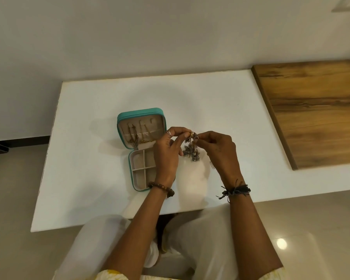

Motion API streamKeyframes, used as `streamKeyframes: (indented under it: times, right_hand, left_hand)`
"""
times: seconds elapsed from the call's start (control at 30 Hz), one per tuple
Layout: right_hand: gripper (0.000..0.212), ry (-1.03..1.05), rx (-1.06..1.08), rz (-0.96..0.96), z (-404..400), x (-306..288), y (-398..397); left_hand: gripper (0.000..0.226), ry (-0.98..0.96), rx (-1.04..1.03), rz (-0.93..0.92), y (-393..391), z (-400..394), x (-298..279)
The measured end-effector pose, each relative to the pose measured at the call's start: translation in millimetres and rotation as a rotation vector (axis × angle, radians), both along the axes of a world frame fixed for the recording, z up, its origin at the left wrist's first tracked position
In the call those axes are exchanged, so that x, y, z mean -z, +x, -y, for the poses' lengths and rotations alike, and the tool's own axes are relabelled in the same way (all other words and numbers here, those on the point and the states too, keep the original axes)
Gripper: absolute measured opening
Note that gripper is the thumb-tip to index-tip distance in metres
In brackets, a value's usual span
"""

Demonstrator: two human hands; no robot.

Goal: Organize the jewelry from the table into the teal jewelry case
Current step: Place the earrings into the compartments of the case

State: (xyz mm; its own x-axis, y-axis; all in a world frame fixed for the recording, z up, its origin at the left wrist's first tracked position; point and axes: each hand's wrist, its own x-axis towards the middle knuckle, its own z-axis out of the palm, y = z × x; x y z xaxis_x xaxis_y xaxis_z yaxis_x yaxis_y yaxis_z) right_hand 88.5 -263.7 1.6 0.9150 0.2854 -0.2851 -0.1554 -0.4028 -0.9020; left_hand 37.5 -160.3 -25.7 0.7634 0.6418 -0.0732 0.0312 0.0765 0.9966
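The teal jewelry case lies open on the white table, its lid raised at the back with gold chains hanging inside. Its beige compartment tray is nearest me, partly covered by my left wrist. Both hands are raised just right of the case. My left hand and my right hand each pinch the top of a dangling earring piece with gold tops and grey-blue clusters that hangs between them above the table.
A wooden panel borders the table on the right. A small pale object lies on the table under my right hand. White wall stands behind the table, and my lap is below its near edge.
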Motion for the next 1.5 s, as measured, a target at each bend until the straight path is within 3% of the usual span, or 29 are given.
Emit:
streamKeyframes:
  times: [0.3,0.5,0.8,0.9,1.03,1.13,1.3,1.5]
  right_hand:
    - [0.011,0.094,0.033,-0.038,3.8,-4.3,-2.6]
    - [0.027,0.068,-0.033,-0.057,3.2,-3.2,-2.4]
    - [0.016,0.060,0.043,-0.002,1.9,-4.6,-3.4]
    - [0.019,0.236,0.123,-0.143,5.4,-7.0,-1.3]
    - [0.021,0.677,0.327,-0.546,7.0,-9.4,3.1]
    - [0.021,0.830,0.421,-0.718,3.9,-8.2,2.1]
    - [0.019,0.752,0.435,-0.691,0.9,-4.9,4.3]
    - [0.020,0.415,0.333,-0.385,4.7,11.0,7.1]
  left_hand:
    - [0.022,0.028,0.001,-0.033,-1.4,-2.5,0.0]
    - [0.017,-0.006,0.093,-0.050,-2.0,-2.9,-4.7]
    - [0.020,-0.038,0.127,-0.040,-3.8,-6.4,-4.0]
    - [0.019,-0.099,0.119,-0.032,-3.8,-7.6,-4.6]
    - [0.017,-0.161,0.124,-0.041,-2.9,-6.5,-9.6]
    - [0.015,-0.203,0.125,-0.067,-3.1,-7.2,-13.0]
    - [0.013,-0.273,0.144,-0.093,-4.6,-9.7,-19.6]
    - [0.012,-0.282,0.145,-0.123,-6.0,-12.4,-20.0]
